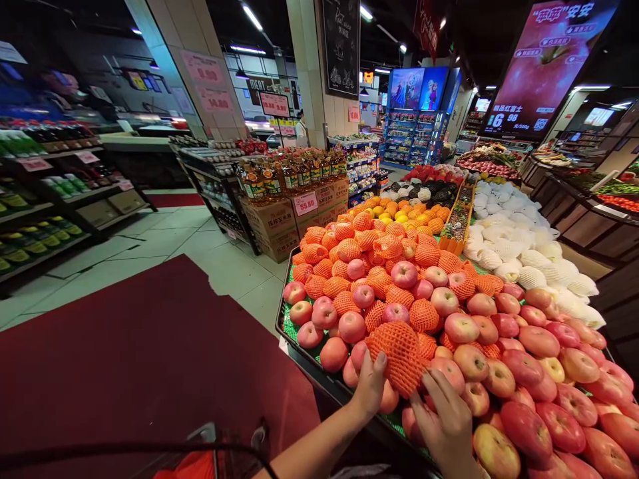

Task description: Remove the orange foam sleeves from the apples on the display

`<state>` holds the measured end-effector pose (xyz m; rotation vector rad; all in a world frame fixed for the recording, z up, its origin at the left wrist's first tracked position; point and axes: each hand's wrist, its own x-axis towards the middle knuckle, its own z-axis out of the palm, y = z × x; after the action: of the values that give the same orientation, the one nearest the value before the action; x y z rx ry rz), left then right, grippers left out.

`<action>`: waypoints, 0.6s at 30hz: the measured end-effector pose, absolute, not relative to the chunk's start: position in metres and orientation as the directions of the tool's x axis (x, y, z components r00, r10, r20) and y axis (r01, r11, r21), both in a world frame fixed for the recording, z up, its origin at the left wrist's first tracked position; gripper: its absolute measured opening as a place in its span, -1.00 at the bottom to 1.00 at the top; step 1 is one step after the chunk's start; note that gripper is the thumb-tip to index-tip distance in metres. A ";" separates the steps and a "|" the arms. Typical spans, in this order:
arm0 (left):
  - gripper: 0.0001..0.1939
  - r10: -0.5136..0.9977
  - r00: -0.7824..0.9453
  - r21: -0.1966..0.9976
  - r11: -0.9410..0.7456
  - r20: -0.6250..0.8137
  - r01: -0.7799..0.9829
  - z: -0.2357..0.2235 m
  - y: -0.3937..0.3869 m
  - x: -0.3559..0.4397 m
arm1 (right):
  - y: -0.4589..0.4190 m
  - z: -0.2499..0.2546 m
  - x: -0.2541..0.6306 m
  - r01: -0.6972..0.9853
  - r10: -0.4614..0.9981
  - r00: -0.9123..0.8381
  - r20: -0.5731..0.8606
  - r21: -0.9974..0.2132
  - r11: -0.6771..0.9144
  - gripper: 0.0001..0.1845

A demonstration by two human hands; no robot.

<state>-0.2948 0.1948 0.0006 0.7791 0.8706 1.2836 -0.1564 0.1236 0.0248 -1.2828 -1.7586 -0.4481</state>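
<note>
Between my two hands, over the near edge of the apple display, is an orange foam fruit net (398, 356). It bulges as if around a fruit, but its contents are hidden by the mesh. My left hand (370, 387) grips its left side, thumb up against the mesh. At its lower right, my right hand (443, 416) has its fingers bent onto the net's edge. Bare red apples (352, 326) lie around and beneath my hands. Behind them are many apples wrapped in the same orange nets (348, 250).
White-netted fruit (534, 256) and yellow-orange fruit (399, 214) lie farther back. Oil bottles (289, 174) stand on cardboard boxes (272, 229) beyond the display. A dark red mat (150, 359) covers the floor at left. Part of a cart (202, 436) shows at the bottom.
</note>
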 end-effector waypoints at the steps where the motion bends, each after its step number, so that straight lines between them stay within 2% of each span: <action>1: -0.24 0.993 0.072 0.888 0.120 -0.098 -0.444 -0.001 0.194 -0.295 | 0.122 0.022 -0.158 0.895 0.598 -0.055 0.799 -0.226 0.384 -0.64; 6: -0.23 0.986 0.129 0.879 0.155 -0.108 -0.450 -0.001 0.190 -0.300 | 0.123 0.022 -0.171 0.912 0.683 0.000 0.730 -0.280 0.300 -0.49; 11: -0.26 0.985 0.130 0.844 0.163 -0.112 -0.512 0.003 0.180 -0.301 | 0.129 0.027 -0.172 0.879 0.772 -0.014 0.635 -0.361 0.313 -0.29; 15: -0.24 0.966 0.030 0.735 0.214 -0.256 -0.644 -0.008 0.178 -0.291 | 0.131 0.025 -0.167 0.824 0.793 -0.010 0.609 -0.445 0.352 -0.23; 18: -0.29 0.942 0.049 0.640 0.262 -0.331 -0.722 -0.019 0.178 -0.280 | 0.127 0.025 -0.164 0.794 0.812 -0.011 0.583 -0.489 0.361 -0.31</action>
<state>-0.2796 0.1776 -0.0189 0.3391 0.8004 1.3055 -0.1639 0.1273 0.0251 -1.4173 -1.7826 0.0270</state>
